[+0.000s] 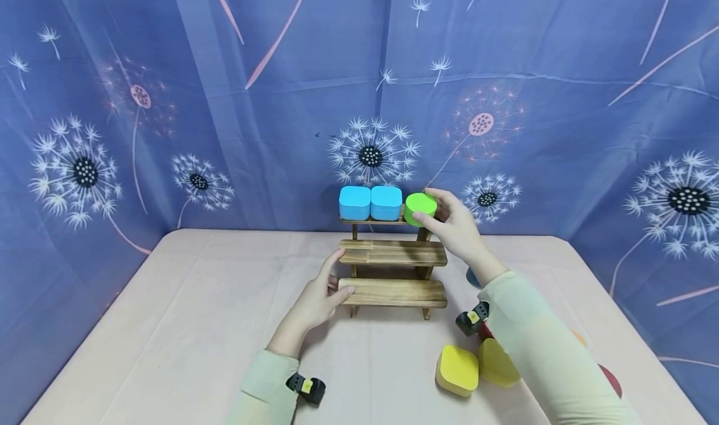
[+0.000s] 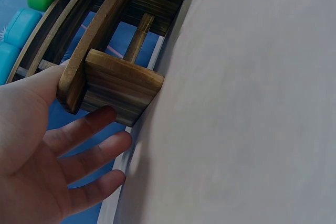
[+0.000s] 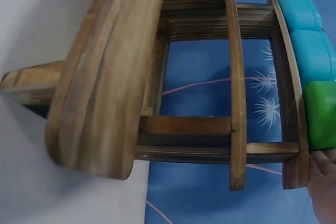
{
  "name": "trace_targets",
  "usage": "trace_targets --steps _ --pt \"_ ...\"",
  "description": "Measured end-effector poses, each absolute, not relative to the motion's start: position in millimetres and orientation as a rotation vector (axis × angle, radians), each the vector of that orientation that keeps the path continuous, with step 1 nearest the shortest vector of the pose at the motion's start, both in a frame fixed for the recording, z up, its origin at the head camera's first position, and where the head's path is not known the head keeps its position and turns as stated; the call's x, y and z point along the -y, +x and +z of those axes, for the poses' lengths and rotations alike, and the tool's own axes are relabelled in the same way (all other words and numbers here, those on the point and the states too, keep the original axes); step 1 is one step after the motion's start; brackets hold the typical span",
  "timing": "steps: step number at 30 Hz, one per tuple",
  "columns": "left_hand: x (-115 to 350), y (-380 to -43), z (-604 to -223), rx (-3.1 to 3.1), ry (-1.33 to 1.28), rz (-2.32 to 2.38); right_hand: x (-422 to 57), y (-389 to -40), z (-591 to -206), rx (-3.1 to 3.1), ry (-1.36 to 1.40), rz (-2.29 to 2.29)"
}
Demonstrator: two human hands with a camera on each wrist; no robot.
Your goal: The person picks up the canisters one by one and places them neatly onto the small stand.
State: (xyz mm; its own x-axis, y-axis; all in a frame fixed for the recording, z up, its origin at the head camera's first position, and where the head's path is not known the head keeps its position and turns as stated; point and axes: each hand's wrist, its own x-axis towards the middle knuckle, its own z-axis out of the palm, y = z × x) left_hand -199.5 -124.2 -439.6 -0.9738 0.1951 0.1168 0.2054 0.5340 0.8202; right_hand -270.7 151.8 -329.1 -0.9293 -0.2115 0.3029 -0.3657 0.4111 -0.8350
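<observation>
A three-tier wooden shelf stands on the table. Two light-blue rounded square boxes sit side by side on its top tier. At that tier's right end, my right hand pinches a green round box between thumb and fingers. In the right wrist view the green box lies close against the top tier, beside the blue boxes. My left hand touches the shelf's left end, thumb on the bottom tier and a finger at the middle tier. Its other fingers are spread loosely beside the shelf.
Two yellow rounded boxes lie on the table at the front right. Red and orange pieces are partly hidden by my right sleeve. A dark blue piece shows behind the right wrist. Blue patterned cloth hangs behind the table.
</observation>
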Motion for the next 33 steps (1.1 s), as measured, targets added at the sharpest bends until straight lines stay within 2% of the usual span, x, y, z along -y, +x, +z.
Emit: trace_targets --steps 33 --pt "123.2 -199.2 -440.1 2.738 -0.365 -1.456 -157.8 -276.5 -322.4 2.619 0.521 1.62"
